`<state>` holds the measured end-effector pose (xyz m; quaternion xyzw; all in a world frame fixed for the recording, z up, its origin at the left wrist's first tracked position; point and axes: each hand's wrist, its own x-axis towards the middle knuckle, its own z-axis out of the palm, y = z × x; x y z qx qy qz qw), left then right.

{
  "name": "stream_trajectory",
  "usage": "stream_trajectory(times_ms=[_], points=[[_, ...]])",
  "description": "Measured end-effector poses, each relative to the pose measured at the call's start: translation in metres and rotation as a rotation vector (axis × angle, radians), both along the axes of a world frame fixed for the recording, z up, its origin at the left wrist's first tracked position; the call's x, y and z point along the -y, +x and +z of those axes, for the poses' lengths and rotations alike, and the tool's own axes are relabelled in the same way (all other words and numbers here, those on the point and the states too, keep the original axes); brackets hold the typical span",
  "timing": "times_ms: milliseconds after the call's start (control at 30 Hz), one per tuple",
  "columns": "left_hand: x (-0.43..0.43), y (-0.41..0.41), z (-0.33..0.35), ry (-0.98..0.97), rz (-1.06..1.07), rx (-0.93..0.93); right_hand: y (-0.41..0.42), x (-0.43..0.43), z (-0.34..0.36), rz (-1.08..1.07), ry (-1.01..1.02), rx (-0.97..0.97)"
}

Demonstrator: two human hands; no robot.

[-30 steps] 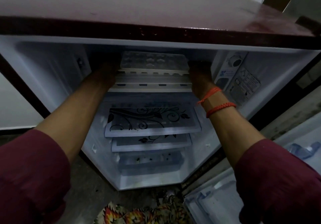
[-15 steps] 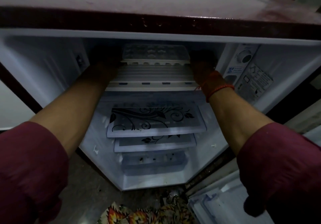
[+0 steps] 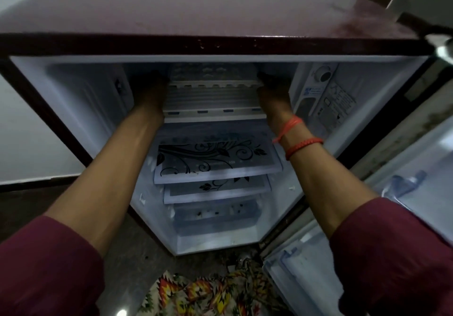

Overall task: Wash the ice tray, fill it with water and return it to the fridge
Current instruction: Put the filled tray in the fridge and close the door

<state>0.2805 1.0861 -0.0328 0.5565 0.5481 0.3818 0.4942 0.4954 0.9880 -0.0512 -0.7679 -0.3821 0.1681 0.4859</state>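
A pale, translucent ice tray [image 3: 213, 74] lies flat in the dark freezer compartment at the top of the open maroon fridge [image 3: 196, 9]. Most of the tray sits under the fridge's top edge, and only its front rim and the first rows of cells show. My left hand [image 3: 149, 92] grips the tray's left end. My right hand [image 3: 274, 92], with orange threads on its wrist, grips the right front corner. Shadow hides the fingers of both hands.
A ribbed white freezer floor [image 3: 213, 99] lies under the tray. Below it are two glass shelves [image 3: 215, 158] with a black floral print. A thermostat dial [image 3: 323, 74] is on the right inner wall. The open door [image 3: 404, 193] stands at the right, and a patterned cloth [image 3: 208, 293] lies on the floor.
The tray has slid further back into the freezer compartment with both hands on its ends. Less of the tray shows under the fridge's top edge now.
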Motion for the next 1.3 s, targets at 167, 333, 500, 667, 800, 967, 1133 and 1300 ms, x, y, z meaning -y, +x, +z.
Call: stream_trajectory(times_ms=[167, 333, 500, 667, 800, 967, 1133, 1300], points=[[0.054, -0.013, 0.011, -0.009, 0.004, 0.158, -0.034, 0.068, 0.02, 0.055, 0.06, -0.031], [0.123, -0.015, 0.03, 0.039, -0.068, 0.183, -0.055, 0.146, 0.038, 0.03, 0.118, -0.021], [0.2, -0.011, 0.053, 0.119, -0.224, 0.16, -0.065, 0.233, 0.065, -0.024, 0.138, -0.008], [0.282, -0.002, 0.073, 0.155, -0.379, 0.141, -0.067, 0.327, 0.085, -0.071, 0.143, 0.053], [0.346, 0.018, 0.088, 0.183, -0.458, 0.128, -0.062, 0.404, 0.097, -0.131, 0.168, 0.134], [0.422, 0.054, 0.104, 0.267, -0.602, 0.113, -0.052, 0.506, 0.105, -0.243, 0.141, 0.336], [0.492, 0.09, 0.126, 0.358, -0.711, 0.13, -0.036, 0.601, 0.115, -0.376, 0.111, 0.492], [0.54, 0.125, 0.149, 0.556, -0.775, 0.105, -0.016, 0.666, 0.128, -0.52, 0.14, 0.618]])
